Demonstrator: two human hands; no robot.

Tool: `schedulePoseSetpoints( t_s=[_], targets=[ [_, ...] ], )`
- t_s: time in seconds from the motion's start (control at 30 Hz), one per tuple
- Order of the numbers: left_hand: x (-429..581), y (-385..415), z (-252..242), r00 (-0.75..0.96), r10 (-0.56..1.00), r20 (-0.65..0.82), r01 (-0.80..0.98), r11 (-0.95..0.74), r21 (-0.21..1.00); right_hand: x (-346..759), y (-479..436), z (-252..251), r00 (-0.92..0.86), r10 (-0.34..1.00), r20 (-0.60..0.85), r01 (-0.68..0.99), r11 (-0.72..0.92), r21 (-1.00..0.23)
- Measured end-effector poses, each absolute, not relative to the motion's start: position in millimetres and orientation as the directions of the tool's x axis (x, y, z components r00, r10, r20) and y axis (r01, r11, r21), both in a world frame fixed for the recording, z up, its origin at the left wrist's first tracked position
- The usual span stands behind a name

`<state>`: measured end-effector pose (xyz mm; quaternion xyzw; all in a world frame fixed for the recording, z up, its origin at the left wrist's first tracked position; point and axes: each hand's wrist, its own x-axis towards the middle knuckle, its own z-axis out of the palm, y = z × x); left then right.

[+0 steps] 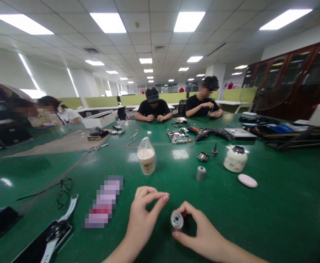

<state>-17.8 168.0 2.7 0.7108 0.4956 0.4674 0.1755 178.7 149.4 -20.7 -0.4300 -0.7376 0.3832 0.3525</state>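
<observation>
My right hand (200, 230) is curled around a small grey metal cylinder (176, 220) and holds it upright just above the green table (272, 204). My left hand (145, 215) hovers just left of it, thumb and forefinger pinched together; whether something tiny sits between them I cannot make out. A second grey cylinder (200, 173) stands on the table farther back, with a metal ring (203, 156) and a small dark part (214, 150) behind it.
A cup in a plastic bag (147, 157), a cream jar (235, 159) and a pink oval lid (247, 180) lie ahead. A circuit board (179, 136), a drill (211, 134), and a smartwatch (58, 226) lie around. Two people in black sit across; another sits far left.
</observation>
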Motion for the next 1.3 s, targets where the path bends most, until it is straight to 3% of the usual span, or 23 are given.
schedulePoseSetpoints(
  t_s=[0.1, 0.23, 0.57, 0.67, 0.87, 1.1, 1.3],
  targets=[
    [-34, 183, -5, -0.029, 0.899, 0.436, 0.695, -0.295, 0.655, 179, 149, -17, -0.394, 0.902, 0.175, 0.358, 0.326, -0.875],
    [-46, 191, -23, -0.015, 0.967, 0.255, 0.854, -0.120, 0.506, 180, 149, -14, -0.400, 0.903, 0.156, 0.373, 0.316, -0.873],
    [-46, 189, -24, 0.018, 0.974, 0.227, 0.868, -0.128, 0.479, 181, 149, -12, -0.410, 0.900, 0.146, 0.362, 0.308, -0.880],
    [-43, 186, -20, 0.047, 0.969, 0.244, 0.843, -0.170, 0.511, 181, 150, -12, -0.410, 0.900, 0.148, 0.358, 0.308, -0.881],
    [-18, 161, -1, 0.274, 0.881, 0.386, 0.656, -0.465, 0.595, 182, 150, -18, -0.400, 0.899, 0.177, 0.369, 0.334, -0.867],
    [-6, 148, 6, 0.340, 0.852, 0.399, 0.622, -0.522, 0.584, 181, 150, -19, -0.409, 0.890, 0.202, 0.348, 0.356, -0.867],
    [-7, 148, 3, 0.351, 0.840, 0.415, 0.579, -0.543, 0.608, 187, 150, -15, -0.411, 0.871, 0.270, 0.110, 0.342, -0.933]
  ],
)
